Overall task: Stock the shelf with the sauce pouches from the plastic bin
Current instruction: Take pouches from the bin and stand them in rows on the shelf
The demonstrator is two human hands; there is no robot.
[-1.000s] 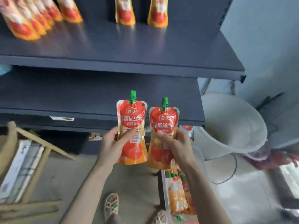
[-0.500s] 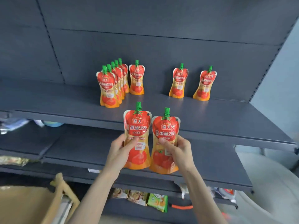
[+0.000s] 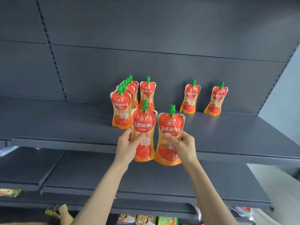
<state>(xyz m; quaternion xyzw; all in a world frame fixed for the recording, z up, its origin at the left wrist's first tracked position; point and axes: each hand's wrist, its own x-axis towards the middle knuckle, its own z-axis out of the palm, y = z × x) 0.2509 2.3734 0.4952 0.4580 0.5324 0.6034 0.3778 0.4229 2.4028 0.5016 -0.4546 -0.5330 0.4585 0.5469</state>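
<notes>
Each hand pinches one tomato sauce pouch upright in front of the dark shelf [image 3: 65, 120]: the left hand [image 3: 128, 147] has its grip closed around the left pouch [image 3: 143, 132], the right hand [image 3: 183, 146] around the right pouch [image 3: 169, 137]. These are soft, glossy, waisted pouches with narrow green screw caps and gusseted bottoms, so one set down crooked would likely slump. Crowding the front-to-back row of pouches [image 3: 121, 109] just behind could topple it like dominoes on the smooth metal.
</notes>
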